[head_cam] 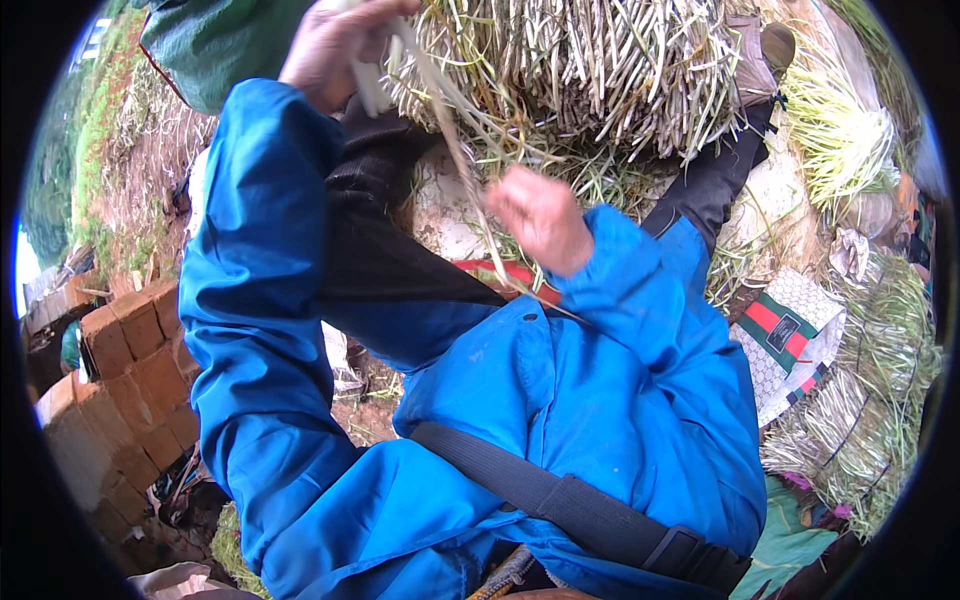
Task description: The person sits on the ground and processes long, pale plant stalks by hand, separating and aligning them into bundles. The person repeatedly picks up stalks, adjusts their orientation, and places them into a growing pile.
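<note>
At the top left of the view my left hand is raised, blurred, and closed on the upper end of a long pale plant stalk. That stalk hangs down toward my lap. My right hand, also blurred by motion, is beside the stalk with curled fingers; whether it holds anything cannot be told. A big pile of pale cut stalks lies between my outstretched legs, just beyond both hands. Something red shows at my lap, partly behind the stalk.
Stacked bricks stand at the left. A dark green cloth or bag is at the upper left. Bundles of pale green stalks and whitish stalks lie at the right, near a patterned bag. Loose greens litter the ground.
</note>
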Action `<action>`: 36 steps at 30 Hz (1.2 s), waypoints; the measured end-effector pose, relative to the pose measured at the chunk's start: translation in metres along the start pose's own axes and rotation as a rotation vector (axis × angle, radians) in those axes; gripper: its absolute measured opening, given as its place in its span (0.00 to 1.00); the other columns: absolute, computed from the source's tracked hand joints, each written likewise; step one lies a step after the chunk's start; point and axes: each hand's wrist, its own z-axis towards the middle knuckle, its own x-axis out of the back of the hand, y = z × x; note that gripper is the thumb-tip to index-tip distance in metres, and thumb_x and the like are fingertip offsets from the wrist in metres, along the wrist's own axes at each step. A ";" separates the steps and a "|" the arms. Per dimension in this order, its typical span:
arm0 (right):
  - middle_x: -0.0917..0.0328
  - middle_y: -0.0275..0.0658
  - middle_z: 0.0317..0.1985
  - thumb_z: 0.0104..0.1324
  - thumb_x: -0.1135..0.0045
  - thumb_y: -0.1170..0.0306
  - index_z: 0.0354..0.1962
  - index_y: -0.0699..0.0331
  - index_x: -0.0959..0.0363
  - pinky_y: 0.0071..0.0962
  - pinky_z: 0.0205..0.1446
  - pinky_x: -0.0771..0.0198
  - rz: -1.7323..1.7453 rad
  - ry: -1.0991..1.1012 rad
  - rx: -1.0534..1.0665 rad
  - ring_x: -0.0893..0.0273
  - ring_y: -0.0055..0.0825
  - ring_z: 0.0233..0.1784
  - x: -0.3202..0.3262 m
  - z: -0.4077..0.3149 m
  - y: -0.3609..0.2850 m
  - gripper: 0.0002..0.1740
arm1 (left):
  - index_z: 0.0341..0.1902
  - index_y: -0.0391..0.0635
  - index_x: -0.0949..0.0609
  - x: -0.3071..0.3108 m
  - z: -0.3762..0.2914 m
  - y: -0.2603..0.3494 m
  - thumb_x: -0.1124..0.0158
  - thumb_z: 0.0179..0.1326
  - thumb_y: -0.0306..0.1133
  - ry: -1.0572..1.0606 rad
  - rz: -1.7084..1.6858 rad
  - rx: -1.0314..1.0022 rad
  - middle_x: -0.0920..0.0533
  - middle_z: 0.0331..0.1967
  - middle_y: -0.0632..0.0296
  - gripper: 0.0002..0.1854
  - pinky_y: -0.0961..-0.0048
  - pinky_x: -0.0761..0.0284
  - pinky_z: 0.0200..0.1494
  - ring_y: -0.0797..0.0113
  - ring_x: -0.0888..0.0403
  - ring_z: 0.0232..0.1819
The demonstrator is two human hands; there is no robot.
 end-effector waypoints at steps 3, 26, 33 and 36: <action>0.35 0.40 0.22 0.55 0.44 0.71 0.24 0.64 0.31 0.30 0.27 0.34 -0.001 -0.200 -0.020 0.33 0.37 0.23 0.010 -0.054 0.007 0.06 | 0.43 0.41 0.25 0.023 0.007 0.003 0.43 0.58 0.32 0.195 -0.049 -0.086 0.20 0.34 0.64 0.11 0.87 0.43 0.21 0.85 0.37 0.20; 0.26 0.39 0.24 0.55 0.39 0.67 0.29 0.68 0.25 0.23 0.29 0.33 0.210 0.128 -0.167 0.29 0.21 0.25 0.001 0.076 0.013 0.10 | 0.41 0.42 0.23 -0.040 -0.028 0.000 0.37 0.53 0.33 -0.210 0.066 0.152 0.29 0.19 0.72 0.13 0.86 0.47 0.18 0.84 0.41 0.17; 0.30 0.36 0.20 0.58 0.43 0.68 0.27 0.68 0.26 0.21 0.28 0.36 0.304 0.153 -0.095 0.34 0.19 0.23 0.003 0.068 0.014 0.10 | 0.47 0.42 0.26 -0.040 -0.025 -0.006 0.39 0.54 0.33 -0.343 -0.034 0.137 0.25 0.27 0.68 0.17 0.85 0.46 0.20 0.83 0.39 0.17; 0.31 0.30 0.20 0.62 0.47 0.66 0.29 0.68 0.28 0.17 0.28 0.38 0.534 0.181 -0.138 0.37 0.13 0.25 -0.002 0.064 0.010 0.11 | 0.49 0.42 0.28 -0.037 -0.024 -0.005 0.39 0.55 0.34 -0.395 -0.053 0.098 0.25 0.30 0.66 0.19 0.85 0.45 0.20 0.83 0.39 0.17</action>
